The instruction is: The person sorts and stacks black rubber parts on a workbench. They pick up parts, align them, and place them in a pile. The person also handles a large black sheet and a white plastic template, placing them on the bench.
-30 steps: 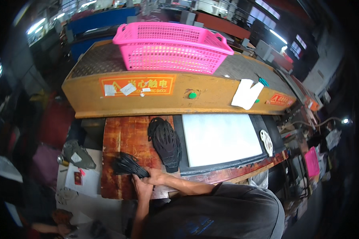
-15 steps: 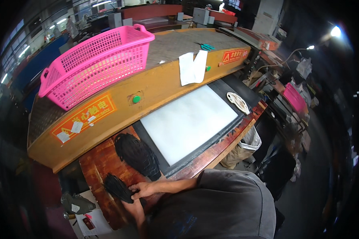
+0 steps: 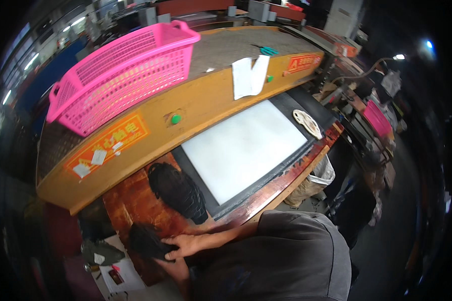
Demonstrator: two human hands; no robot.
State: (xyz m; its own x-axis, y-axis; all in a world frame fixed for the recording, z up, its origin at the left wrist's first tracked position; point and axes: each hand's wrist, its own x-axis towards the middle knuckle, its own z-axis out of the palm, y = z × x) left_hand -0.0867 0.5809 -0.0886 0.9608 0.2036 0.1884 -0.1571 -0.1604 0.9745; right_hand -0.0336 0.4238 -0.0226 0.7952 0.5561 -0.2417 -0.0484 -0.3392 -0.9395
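Note:
Low in the view, both my hands are closed on a bundle of thin black strip-like pieces [image 3: 144, 242]. My right hand [image 3: 184, 246] grips its near end from above, with the thumb and fingers wrapped over it. My left hand [image 3: 173, 268] holds it from below, with most of its fingers hidden. The bundle is smeared by motion, over the left end of a worn reddish-brown wooden table [image 3: 123, 200]. Just beyond my hands, a larger pile of similar black pieces [image 3: 177, 193] lies on the table, beside a white cutting board [image 3: 243, 150].
A yellow machine beam [image 3: 201, 113] spans the far side of the board, bearing a pink basket [image 3: 130, 83] and teal-handled scissors [image 3: 268, 50]. A cream oval piece with cut-outs [image 3: 307, 124] lies right of the board. A lined sack [image 3: 311, 183] hangs by the table's front edge.
The view has shifted slightly, so the table and beam sit a little differently in it. Both hands keep hold of the black bundle, which now looks blurred and turned slightly.

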